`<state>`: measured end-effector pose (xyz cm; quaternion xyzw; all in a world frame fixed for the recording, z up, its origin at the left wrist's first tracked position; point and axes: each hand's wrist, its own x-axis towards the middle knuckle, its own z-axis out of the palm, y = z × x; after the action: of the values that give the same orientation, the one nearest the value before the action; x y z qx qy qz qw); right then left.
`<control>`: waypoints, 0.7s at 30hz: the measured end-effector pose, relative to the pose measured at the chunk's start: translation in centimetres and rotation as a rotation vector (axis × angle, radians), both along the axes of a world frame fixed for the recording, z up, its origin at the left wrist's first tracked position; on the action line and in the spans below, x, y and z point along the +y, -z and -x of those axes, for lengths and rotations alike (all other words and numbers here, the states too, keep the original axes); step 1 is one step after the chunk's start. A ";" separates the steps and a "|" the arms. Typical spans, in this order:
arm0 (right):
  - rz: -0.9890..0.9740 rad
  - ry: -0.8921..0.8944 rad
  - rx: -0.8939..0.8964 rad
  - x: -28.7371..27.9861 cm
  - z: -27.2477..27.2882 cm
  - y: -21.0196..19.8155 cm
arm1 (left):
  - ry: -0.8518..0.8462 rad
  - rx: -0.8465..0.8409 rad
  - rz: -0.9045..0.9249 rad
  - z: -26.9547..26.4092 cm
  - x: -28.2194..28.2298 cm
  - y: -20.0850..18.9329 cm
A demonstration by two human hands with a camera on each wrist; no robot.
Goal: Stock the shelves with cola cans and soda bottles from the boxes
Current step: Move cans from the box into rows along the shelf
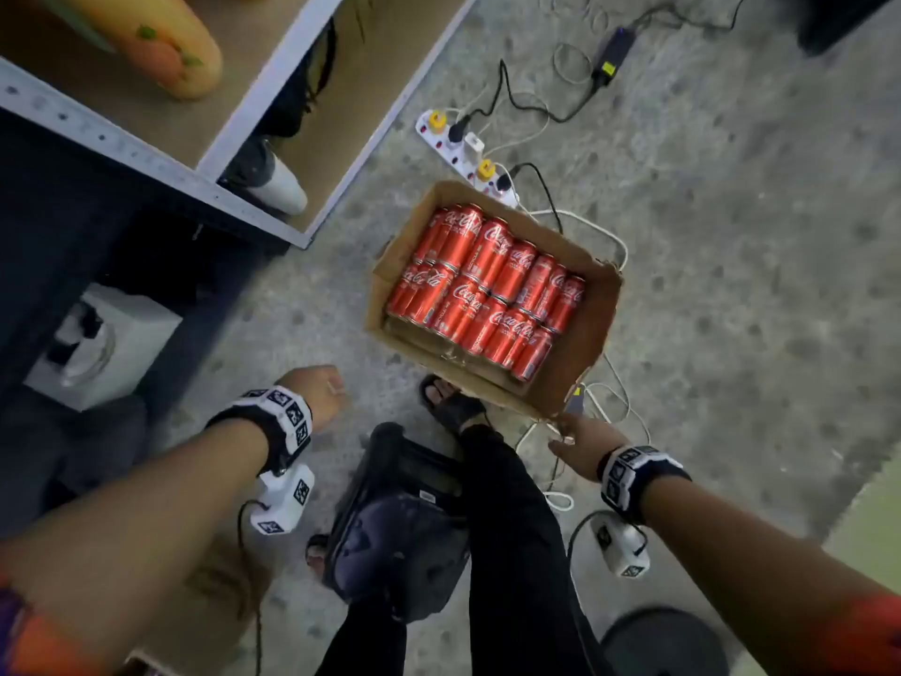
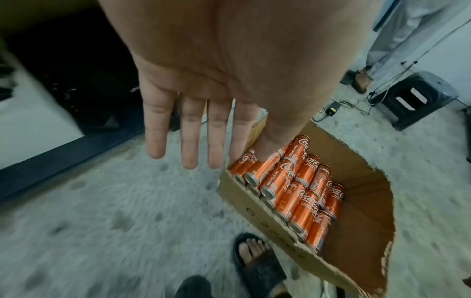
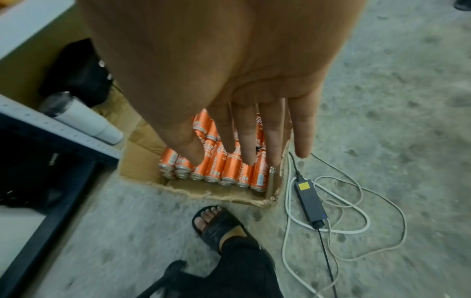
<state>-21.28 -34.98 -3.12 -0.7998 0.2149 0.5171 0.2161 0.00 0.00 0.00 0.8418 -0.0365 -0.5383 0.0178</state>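
An open brown cardboard box (image 1: pixel 580 353) sits on the speckled grey concrete floor (image 1: pixel 731 285), right of the grey metal shelf unit with fibreboard shelves (image 1: pixel 273 80). Inside it, red cola cans (image 1: pixel 487 285) lie on their sides in two rows, stacked in more than one layer, packed toward the box's left side; its right part shows bare cardboard.

The left hand (image 2: pixel 203 80) hangs above the floor just left of the box's near corner, fingers (image 2: pixel 190 139) straight and slightly spread, holding nothing. The right hand (image 3: pixel 242 70) hovers at the box's near right corner, fingers (image 3: pixel 274 133) straight and close together, also holding nothing; whether it touches the cardboard I cannot tell.

A foot in a black sandal (image 1: pixel 451 402) stands against the box's near edge. A white power strip (image 1: pixel 463 153) with plugs lies beyond the far corner, and white and black cables (image 3: pixel 344 201) with a black power adapter (image 3: pixel 309 199) trail along the right side. A white tumbler with a dark lid (image 1: pixel 273 180) lies on the low shelf.
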 end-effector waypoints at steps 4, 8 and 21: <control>0.082 0.208 -0.099 -2.9 -1.2 5.3 | 0.067 -0.066 -0.052 -4.9 -4.0 5.8; 0.154 0.377 -0.153 -5.8 -2.2 10.6 | 0.117 -0.144 -0.059 -9.5 -7.6 11.6; 0.364 0.852 -0.215 -12.0 -4.5 24.4 | 0.045 -0.307 -0.046 -18.4 -13.5 26.9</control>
<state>-16.77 -46.95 -27.49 -0.7143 0.5872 0.2510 0.2862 18.45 -13.48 -26.86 0.9133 -0.0453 -0.4043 -0.0196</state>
